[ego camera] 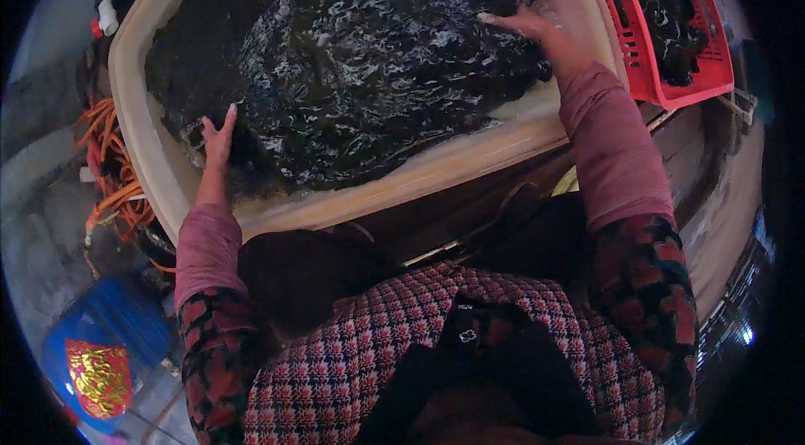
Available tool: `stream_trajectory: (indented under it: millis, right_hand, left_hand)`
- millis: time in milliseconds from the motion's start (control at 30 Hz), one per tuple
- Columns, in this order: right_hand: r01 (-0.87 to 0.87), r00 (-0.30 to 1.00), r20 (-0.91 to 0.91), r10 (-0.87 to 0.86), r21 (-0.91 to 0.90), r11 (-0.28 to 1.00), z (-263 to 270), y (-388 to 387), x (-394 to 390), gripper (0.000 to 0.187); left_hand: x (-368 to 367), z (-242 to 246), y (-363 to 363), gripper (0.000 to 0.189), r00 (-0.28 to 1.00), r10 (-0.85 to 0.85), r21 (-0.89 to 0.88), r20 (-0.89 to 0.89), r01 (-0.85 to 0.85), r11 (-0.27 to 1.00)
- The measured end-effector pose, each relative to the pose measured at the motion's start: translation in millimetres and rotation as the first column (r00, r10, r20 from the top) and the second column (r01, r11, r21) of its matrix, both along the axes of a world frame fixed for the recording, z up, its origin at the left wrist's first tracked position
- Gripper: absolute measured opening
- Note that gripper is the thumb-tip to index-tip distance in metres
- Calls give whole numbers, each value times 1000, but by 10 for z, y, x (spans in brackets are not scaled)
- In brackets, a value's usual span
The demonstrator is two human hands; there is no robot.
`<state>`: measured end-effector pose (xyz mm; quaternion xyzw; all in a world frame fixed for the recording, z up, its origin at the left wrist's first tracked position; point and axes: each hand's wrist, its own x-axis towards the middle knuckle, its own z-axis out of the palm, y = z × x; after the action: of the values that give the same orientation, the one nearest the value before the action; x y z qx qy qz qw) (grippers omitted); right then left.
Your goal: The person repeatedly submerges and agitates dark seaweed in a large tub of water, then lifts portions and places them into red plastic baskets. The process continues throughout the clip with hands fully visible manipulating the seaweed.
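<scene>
A large cream-coloured tub [497, 159] holds a broad mass of dark, wet, glistening stuff [377, 67], possibly seaweed; its exact kind cannot be told. Over the near left part of this mass is my left hand [220, 135], thumb and fingers apart, with nothing seen in it. My right hand [525, 25] is at the right side of the mass, fingers spread towards the left and slightly blurred, holding nothing that shows. Whether either hand touches the dark mass cannot be told. Both forearms reach over the tub's near rim.
Right of the tub, a red plastic basket [698, 93] contains more dark stuff. Orange hose or rope [122, 193] lies tangled at the left. A blue plastic container [94, 319] with a red and gold label stands at the lower left. A white pipe end [107, 16] is near the upper left rim.
</scene>
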<state>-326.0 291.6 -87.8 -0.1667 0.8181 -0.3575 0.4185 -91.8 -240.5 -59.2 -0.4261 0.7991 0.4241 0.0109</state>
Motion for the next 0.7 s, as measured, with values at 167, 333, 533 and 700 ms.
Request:
stream_trajectory:
  millis: [167, 333, 533, 700]
  right_hand:
    - [225, 875, 453, -170, -68, 972, -374, -249, 264, 92]
    - [530, 662, 598, -451, 51, 846, -40, -895, 543, 97]
    - [606, 537, 769, -347, -66, 792, 266, -1685, 710, 84]
    - [855, 323, 934, -154, -218, 471, 161, -2047, 913, 37]
  left_hand:
    - [-29, 13, 163, 99, 999, -5, 576, -38, 26, 817]
    - [-402, 400, 814, 78, 957, 222, 762, 188, -285, 581]
    - [-889, 265, 1210, 66, 994, 78, 889, -71, 27, 457]
    - [-1133, -48, 1633, 43, 997, -3, 923, -75, 70, 378]
